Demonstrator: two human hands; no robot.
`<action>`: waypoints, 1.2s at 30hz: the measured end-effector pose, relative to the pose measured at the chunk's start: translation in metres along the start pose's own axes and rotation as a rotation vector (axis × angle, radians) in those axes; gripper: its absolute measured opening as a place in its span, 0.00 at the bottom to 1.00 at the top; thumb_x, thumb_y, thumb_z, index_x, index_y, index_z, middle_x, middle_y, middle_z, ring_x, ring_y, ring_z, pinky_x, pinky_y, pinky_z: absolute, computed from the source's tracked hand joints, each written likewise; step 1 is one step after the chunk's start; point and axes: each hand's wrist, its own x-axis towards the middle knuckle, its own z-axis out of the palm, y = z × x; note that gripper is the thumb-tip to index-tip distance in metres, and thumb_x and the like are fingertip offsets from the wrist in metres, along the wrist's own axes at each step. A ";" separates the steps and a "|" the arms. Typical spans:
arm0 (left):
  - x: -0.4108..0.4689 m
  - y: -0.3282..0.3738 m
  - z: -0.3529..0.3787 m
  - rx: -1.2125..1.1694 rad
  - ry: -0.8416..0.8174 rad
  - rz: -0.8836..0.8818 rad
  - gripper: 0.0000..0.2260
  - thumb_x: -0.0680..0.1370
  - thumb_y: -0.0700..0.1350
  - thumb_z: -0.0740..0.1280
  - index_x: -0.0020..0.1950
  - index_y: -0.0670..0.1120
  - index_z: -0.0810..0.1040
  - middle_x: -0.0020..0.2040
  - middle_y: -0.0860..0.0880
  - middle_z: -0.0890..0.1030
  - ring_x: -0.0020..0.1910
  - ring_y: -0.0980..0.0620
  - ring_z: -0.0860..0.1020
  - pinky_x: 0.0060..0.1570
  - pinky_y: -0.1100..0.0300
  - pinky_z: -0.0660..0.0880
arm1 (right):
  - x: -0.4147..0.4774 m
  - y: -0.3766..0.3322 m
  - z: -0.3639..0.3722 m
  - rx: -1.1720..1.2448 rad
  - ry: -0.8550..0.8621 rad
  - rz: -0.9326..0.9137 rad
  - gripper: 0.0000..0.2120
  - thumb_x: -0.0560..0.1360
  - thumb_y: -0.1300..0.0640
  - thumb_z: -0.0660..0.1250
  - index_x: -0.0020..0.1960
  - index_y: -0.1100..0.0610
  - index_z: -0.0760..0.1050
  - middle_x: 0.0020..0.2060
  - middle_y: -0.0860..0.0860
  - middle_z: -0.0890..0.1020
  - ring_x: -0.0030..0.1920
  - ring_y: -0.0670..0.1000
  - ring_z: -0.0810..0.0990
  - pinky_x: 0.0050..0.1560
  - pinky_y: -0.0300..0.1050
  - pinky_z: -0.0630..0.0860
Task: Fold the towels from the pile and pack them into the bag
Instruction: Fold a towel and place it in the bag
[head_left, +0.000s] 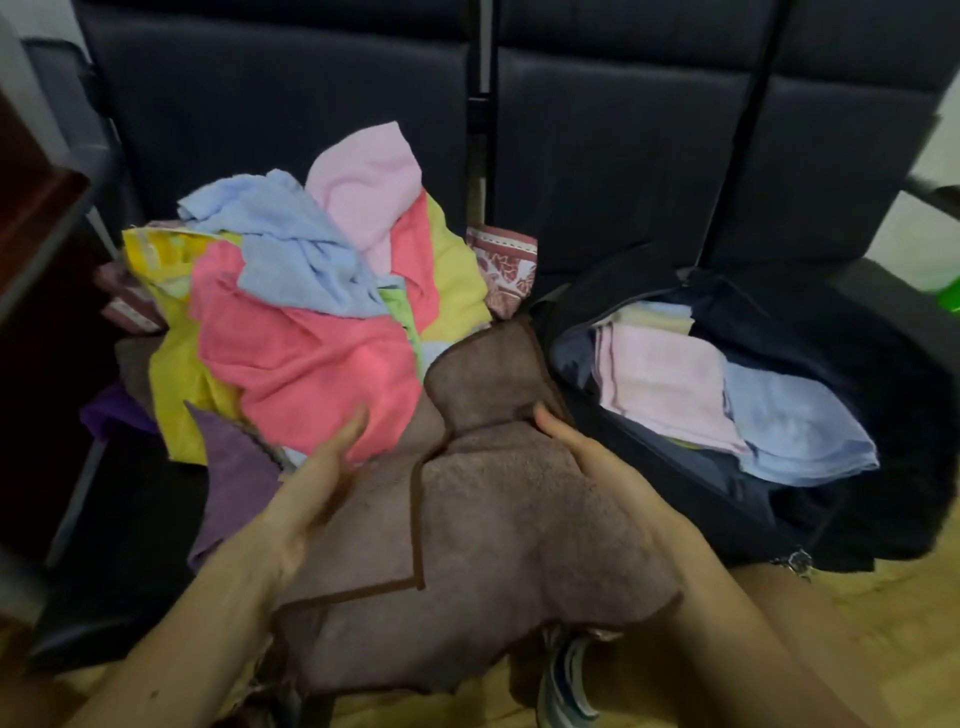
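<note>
At the bottom edge, a striped sneaker (566, 686) stands on the wooden floor (857, 649). Above it, the brown towel (493, 519) hangs between both hands. It has a dark brown border, and 1 corner is folded over its front. The left hand (322, 467) is motion-blurred, with fingers extended straight and lying against the left part of the towel; no curl around the fabric is visible. The right hand (587, 457) grips the towel's upper right part, thumb on top and fingers hidden beneath the fabric. Behind the left hand lies the pile (218, 332) of unfolded towels: a purple towel (234, 467) nearest, a coral towel (311, 353) on top, a yellow towel (176, 374) to the left, then a light blue towel (296, 260) and a pale pink towel (363, 182) farther back. To the right, the dark bag (810, 519) lies open, containing a folded pink towel (660, 384) just beside a folded blue towel (795, 421). Dark upholstered seats (280, 104) stand behind the pile and the bag.
</note>
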 end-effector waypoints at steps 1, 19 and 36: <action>-0.002 -0.006 -0.002 -0.054 -0.083 0.018 0.32 0.74 0.69 0.62 0.53 0.40 0.86 0.54 0.39 0.85 0.50 0.44 0.84 0.56 0.53 0.79 | -0.004 -0.001 -0.004 0.038 -0.006 -0.008 0.13 0.77 0.46 0.66 0.51 0.55 0.79 0.41 0.56 0.87 0.42 0.53 0.86 0.41 0.46 0.79; -0.028 -0.044 0.050 0.101 -0.077 0.059 0.15 0.78 0.49 0.67 0.62 0.45 0.81 0.58 0.45 0.84 0.57 0.48 0.83 0.57 0.51 0.79 | -0.031 -0.008 -0.061 0.215 -0.076 -0.207 0.18 0.79 0.45 0.62 0.56 0.56 0.84 0.43 0.54 0.83 0.38 0.50 0.81 0.34 0.40 0.75; -0.028 0.003 0.000 0.379 0.036 0.176 0.22 0.61 0.50 0.83 0.50 0.40 0.86 0.53 0.37 0.84 0.51 0.42 0.84 0.53 0.51 0.78 | -0.017 -0.008 -0.086 -0.699 0.175 -0.179 0.10 0.79 0.52 0.67 0.53 0.56 0.84 0.46 0.52 0.87 0.50 0.53 0.85 0.60 0.53 0.78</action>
